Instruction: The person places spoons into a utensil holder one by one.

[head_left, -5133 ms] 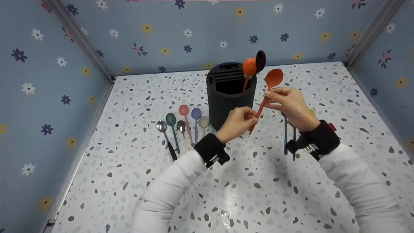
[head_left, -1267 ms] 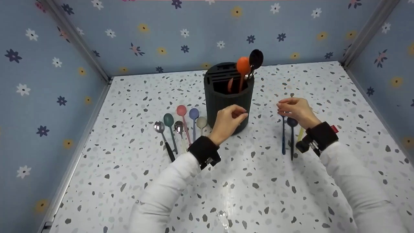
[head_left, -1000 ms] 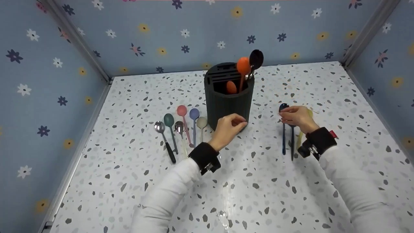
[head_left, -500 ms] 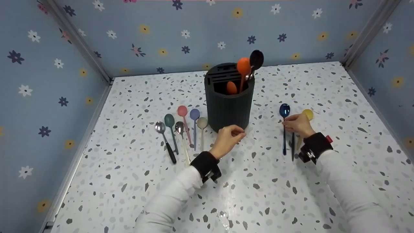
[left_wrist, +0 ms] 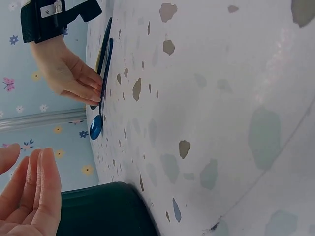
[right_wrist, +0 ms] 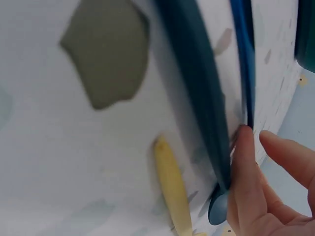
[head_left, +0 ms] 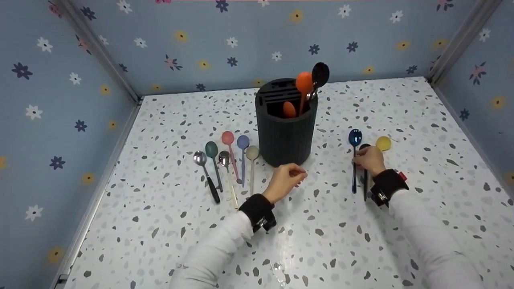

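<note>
In my head view, the left hand (head_left: 284, 184) curls loosely at the dark holder's (head_left: 286, 140) six o'clock; the right hand (head_left: 370, 161) meets the blue spoon (head_left: 355, 138), four o'clock. My left-wrist view puts that spoon at ten o'clock. In my right-wrist view, thumb and forefinger stand apart at its handle (right_wrist: 246, 64), two o'clock.

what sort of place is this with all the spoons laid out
Probably a small recording booth rather than a real kitchen: flower-print panels joined by metal corner posts wall in a terrazzo-patterned tabletop.
</note>
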